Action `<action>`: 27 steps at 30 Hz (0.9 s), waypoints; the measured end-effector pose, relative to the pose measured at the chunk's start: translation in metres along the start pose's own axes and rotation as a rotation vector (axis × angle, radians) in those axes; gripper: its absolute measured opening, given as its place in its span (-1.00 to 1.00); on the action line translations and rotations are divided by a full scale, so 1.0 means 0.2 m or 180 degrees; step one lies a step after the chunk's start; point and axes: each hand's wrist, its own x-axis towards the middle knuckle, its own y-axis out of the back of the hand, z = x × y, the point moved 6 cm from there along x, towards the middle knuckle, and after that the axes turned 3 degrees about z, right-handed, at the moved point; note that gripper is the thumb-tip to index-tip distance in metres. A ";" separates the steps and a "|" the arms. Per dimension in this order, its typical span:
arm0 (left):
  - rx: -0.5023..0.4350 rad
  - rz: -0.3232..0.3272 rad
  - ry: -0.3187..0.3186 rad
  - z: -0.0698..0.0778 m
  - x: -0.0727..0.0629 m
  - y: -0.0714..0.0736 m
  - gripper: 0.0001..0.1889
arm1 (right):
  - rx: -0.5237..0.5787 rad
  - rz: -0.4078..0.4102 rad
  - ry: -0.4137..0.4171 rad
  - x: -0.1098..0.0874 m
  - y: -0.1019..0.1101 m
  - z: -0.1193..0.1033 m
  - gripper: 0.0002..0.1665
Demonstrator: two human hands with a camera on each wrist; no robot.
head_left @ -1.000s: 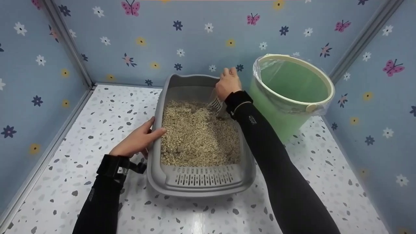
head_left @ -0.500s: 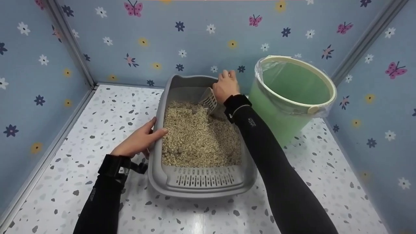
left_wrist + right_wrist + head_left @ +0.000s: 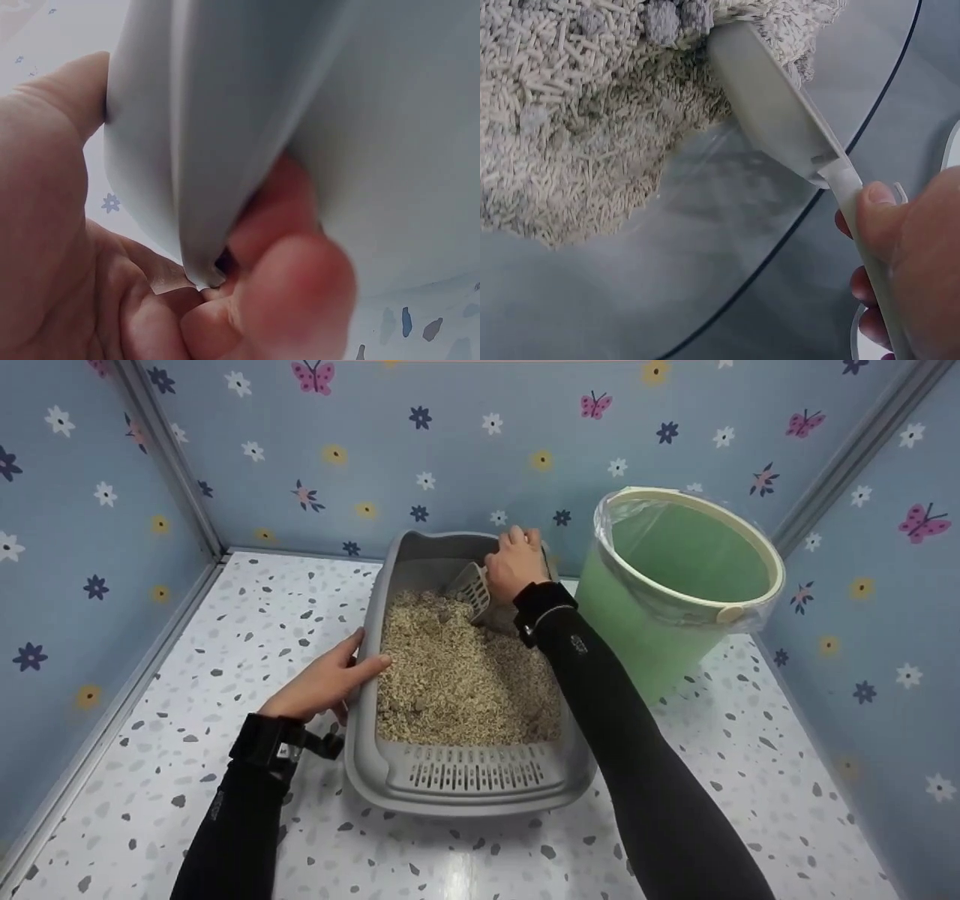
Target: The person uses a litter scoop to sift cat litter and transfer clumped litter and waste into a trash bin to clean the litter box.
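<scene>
A grey litter box (image 3: 472, 802) holds a bed of tan pellet litter (image 3: 442, 682). My left hand (image 3: 322, 682) grips the box's left rim, thumb over the top; in the left wrist view the fingers (image 3: 300, 292) curl beneath the rim (image 3: 202, 150). At the back right of the box, my right hand (image 3: 517, 566) holds a slotted litter scoop (image 3: 474, 591) by its handle. In the right wrist view the tip of the scoop (image 3: 772, 105) is against the litter, beside greyish clumps (image 3: 671, 21), with bare box floor showing next to it.
A green bin (image 3: 645, 637) with a clear liner over its cream rim stands right of the box, close to my right forearm. Flower-patterned walls (image 3: 465, 450) enclose the back and both sides. The floor (image 3: 247, 607) is white and speckled.
My right hand has moved slightly left and toward me, and the scoop has swung left along the back of the litter. The left hand stays on the rim.
</scene>
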 end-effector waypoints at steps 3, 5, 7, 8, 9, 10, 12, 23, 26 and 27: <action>0.0038 0.0007 0.0023 -0.01 0.00 0.00 0.17 | 0.0084 -0.0112 -0.0050 0.00 -0.02 -0.01 -0.60; 0.0056 0.0017 0.0035 -0.01 0.00 0.00 0.18 | 0.0132 -0.0190 -0.0108 -0.01 -0.03 -0.02 -0.61; 0.0072 0.0025 0.0026 -0.01 0.00 0.00 0.17 | 0.0205 -0.0292 -0.0176 -0.03 -0.05 -0.03 -0.60; 0.0074 0.0023 0.0014 0.00 0.00 0.00 0.17 | 0.0260 -0.0331 -0.0214 -0.04 -0.06 -0.03 -0.59; 0.0078 0.0025 -0.0001 0.00 0.00 0.00 0.16 | 0.0329 -0.0364 -0.0255 -0.04 -0.07 -0.04 -0.57; 0.0083 0.0018 -0.0013 0.00 0.00 0.00 0.15 | 0.0387 -0.0413 -0.0281 -0.05 -0.08 -0.05 -0.55; 0.0079 0.0015 -0.0026 0.01 -0.01 0.00 0.15 | 0.0545 -0.0489 -0.0337 -0.06 -0.09 -0.07 -0.54; -0.0006 -0.0018 0.0007 0.00 -0.01 0.01 0.13 | 0.0830 -0.0618 -0.0697 -0.10 -0.12 -0.12 -0.55; -0.0017 -0.0023 0.0004 0.00 0.00 0.00 0.14 | 0.0655 -0.0454 -0.0673 -0.08 -0.12 -0.13 -0.53; -0.0013 -0.0019 0.0015 -0.01 0.00 -0.01 0.15 | 0.0593 -0.0392 -0.0653 -0.08 -0.12 -0.13 -0.52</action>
